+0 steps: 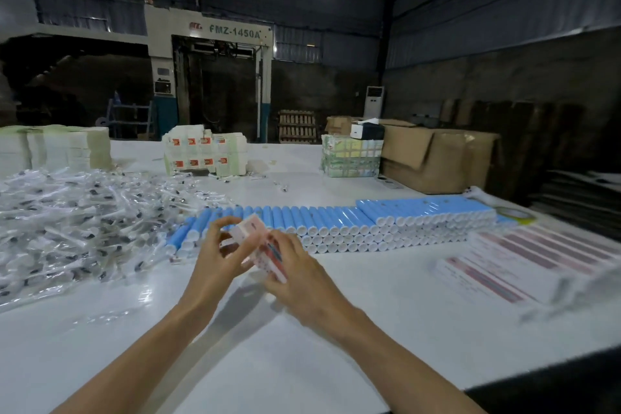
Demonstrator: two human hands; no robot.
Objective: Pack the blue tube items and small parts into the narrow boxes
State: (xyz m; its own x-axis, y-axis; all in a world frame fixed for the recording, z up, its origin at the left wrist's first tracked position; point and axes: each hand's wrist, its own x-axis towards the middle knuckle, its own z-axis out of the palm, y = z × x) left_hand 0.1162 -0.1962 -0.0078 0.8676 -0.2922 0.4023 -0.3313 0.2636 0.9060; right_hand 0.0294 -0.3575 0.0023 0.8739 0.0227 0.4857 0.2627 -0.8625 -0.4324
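Parts in clear wrappers (67, 228) heaped at far left on the white table (302, 363). Left hand (215, 259) at centre, fingers curled, pinching the left end of a narrow box (250, 228). Right hand (299, 276) beside it, fingers wrapped round the same box, held above the table. Blue tubes (336, 222) stacked in rows just behind. Flat boxes (524, 259) blurred at right.

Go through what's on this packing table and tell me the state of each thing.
narrow box: held above the table in both hands, blurred; open or closed unclear.
left hand: fingers curled on the box.
right hand: gripping the box.
blue tubes: stacked lying in rows, white ends toward the camera.
bagged small parts: loose heap, in clear wrappers.
flat boxes: lying flat, not folded up.
cardboard carton: flap open.
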